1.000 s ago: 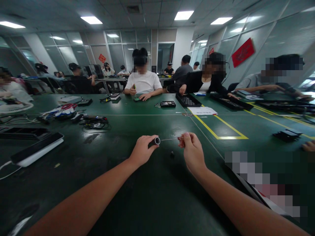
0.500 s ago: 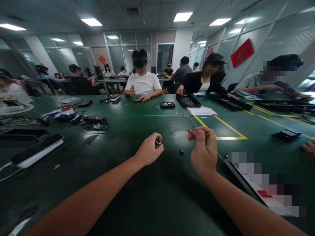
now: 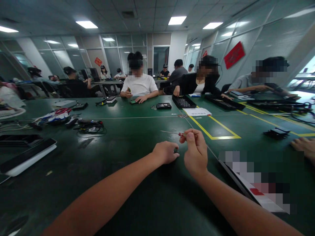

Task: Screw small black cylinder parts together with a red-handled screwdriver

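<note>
My right hand [image 3: 195, 152] is closed around the red handle of a thin screwdriver [image 3: 181, 134]. Its metal shaft points left, above the table. Beside it, lower and to the left, my left hand [image 3: 167, 152] is down near the table top with its fingers curled. At its fingertips shows a small dark piece [image 3: 176, 150], mostly hidden by the fingers. Whether this is the black cylinder with the pale ring seen earlier in that hand, or the small dark bit from the table, I cannot make out.
Left on the green table [image 3: 137, 127] lie a black-and-white bar-shaped device [image 3: 29, 157] and bundled cables [image 3: 90, 127]. A pixelated flat board [image 3: 256, 190] lies right. Further off are a hard drive [image 3: 163, 106] and black trays [image 3: 184, 102]. A person's hand [image 3: 304, 146] rests at the right edge.
My left hand has moved right and down to where the small dark bit lay. The black cylinder's ringed end no longer shows. My right hand keeps the screwdriver; the view has turned slightly right.
</note>
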`<state>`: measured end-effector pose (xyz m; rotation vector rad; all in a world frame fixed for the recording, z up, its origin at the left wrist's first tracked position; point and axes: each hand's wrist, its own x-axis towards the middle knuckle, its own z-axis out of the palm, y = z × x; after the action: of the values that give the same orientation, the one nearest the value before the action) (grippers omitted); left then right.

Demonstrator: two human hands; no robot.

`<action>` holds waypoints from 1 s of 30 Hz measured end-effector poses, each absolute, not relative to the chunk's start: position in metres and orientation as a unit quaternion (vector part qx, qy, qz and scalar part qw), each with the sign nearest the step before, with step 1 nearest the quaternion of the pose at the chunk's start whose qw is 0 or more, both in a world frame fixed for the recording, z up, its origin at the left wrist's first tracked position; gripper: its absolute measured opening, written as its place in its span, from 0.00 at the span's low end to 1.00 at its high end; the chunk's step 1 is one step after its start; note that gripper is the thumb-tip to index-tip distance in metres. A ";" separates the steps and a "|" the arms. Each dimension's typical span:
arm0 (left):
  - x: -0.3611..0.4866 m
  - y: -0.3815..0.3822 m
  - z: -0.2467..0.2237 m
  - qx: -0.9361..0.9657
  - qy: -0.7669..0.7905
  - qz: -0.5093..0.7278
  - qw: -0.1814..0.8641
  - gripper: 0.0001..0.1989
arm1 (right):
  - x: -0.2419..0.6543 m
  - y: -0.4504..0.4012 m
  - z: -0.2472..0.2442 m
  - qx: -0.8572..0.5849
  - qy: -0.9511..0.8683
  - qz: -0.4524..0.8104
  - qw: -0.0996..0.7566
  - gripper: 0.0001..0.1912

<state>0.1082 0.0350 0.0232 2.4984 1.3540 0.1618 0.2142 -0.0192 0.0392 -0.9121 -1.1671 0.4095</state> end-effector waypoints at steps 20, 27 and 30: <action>-0.012 0.047 0.039 0.684 0.530 0.186 0.465 0.20 | 0.218 -0.014 0.039 -0.431 -0.537 0.240 0.684 0.11; -0.103 0.021 0.045 0.506 0.562 0.381 0.533 0.22 | 0.217 -0.012 0.036 -0.445 -0.542 0.252 0.667 0.11; -0.138 0.005 0.054 0.421 0.580 0.456 0.528 0.20 | 0.215 -0.012 0.036 -0.451 -0.544 0.251 0.661 0.11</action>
<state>-0.1383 0.0054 0.0542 1.0070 1.3853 1.0891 0.2154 -0.0123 0.0357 -1.0201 -1.2314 0.5683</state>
